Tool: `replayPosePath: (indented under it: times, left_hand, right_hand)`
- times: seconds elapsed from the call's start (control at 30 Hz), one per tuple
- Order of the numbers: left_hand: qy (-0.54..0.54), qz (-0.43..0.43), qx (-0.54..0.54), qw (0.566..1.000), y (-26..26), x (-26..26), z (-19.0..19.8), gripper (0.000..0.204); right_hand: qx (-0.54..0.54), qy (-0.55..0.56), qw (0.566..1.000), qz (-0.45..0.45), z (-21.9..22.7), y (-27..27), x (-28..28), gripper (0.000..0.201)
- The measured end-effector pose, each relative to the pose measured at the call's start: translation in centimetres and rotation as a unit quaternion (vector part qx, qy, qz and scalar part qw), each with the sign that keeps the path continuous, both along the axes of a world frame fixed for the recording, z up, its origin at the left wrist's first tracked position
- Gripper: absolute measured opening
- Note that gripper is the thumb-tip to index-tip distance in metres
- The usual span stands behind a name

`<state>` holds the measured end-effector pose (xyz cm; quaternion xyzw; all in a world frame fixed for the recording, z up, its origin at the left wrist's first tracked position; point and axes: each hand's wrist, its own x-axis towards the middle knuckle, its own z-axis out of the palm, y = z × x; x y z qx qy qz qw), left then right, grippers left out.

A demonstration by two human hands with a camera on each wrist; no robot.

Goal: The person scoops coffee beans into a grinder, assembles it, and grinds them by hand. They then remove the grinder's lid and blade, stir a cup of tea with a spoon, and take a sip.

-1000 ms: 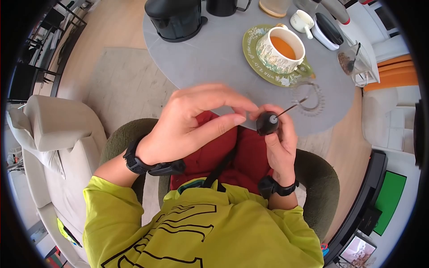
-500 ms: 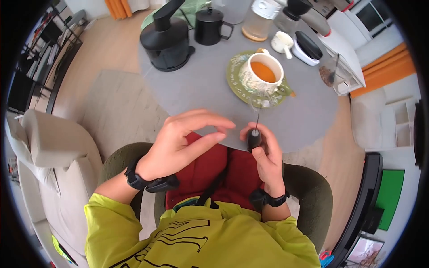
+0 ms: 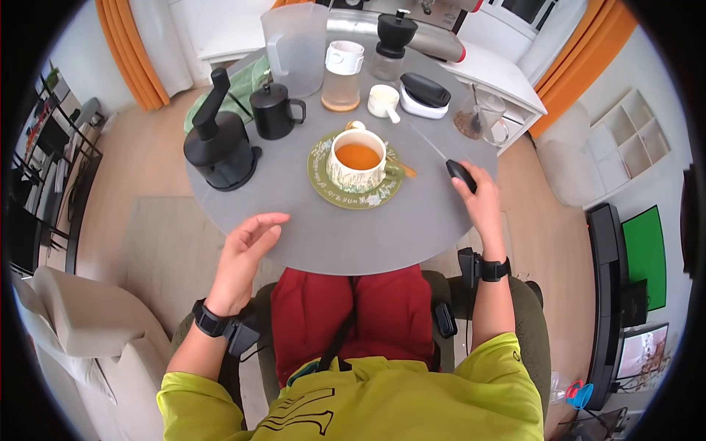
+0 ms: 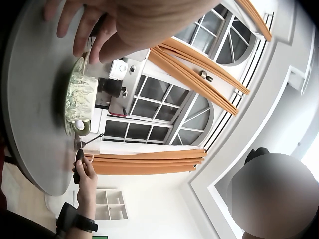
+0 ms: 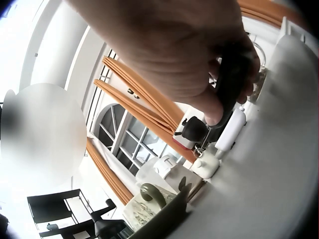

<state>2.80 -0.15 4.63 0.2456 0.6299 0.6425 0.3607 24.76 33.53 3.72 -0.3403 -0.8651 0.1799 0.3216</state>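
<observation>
My right hand (image 3: 482,202) grips the black handle of a milk frother (image 3: 462,176) over the table's right side. Its thin shaft points up and left, toward the back of the table. In the right wrist view the dark frother handle (image 5: 232,82) lies between thumb and fingers. My left hand (image 3: 244,257), fingers loosely bent, hovers at the table's near left edge and holds nothing. Between the hands, a patterned cup (image 3: 354,178) of orange-brown liquid stands on a green saucer (image 3: 321,185). The left wrist view shows the cup (image 4: 82,99) from the side, beyond the left fingers.
Along the back left stand a black appliance with an angled arm (image 3: 219,151), a black pot (image 3: 272,114) and a clear pitcher (image 3: 298,51). A glass jar (image 3: 342,84), a small white handled cup (image 3: 382,101), a black-and-white case (image 3: 424,95) and a glass mug (image 3: 478,117) stand farther back and right.
My right hand has carried the frother from above my lap to the table's right side. My left hand has drawn away to the left. The head view now takes in more of the table.
</observation>
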Motion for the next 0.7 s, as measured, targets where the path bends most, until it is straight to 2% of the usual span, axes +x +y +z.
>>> replayPosePath:
  times: [0.23,0.37,0.7]
  left_hand:
    - [0.004,0.000,0.000,1.000,-0.1,-0.1,-0.4,0.023]
    - [-0.006,0.005,0.005,1.000,-0.2,-0.2,-0.3,0.022]
    - [-0.022,0.028,-0.008,0.999,0.5,-0.1,-1.2,0.021]
  right_hand:
    - [0.044,-0.068,0.996,-0.037,-1.3,0.2,-0.5,0.034]
    - [0.075,-0.063,0.994,-0.054,-1.2,0.1,-1.1,0.034]
    - [0.073,-0.088,0.993,-0.040,-1.7,0.8,-0.7,0.035]
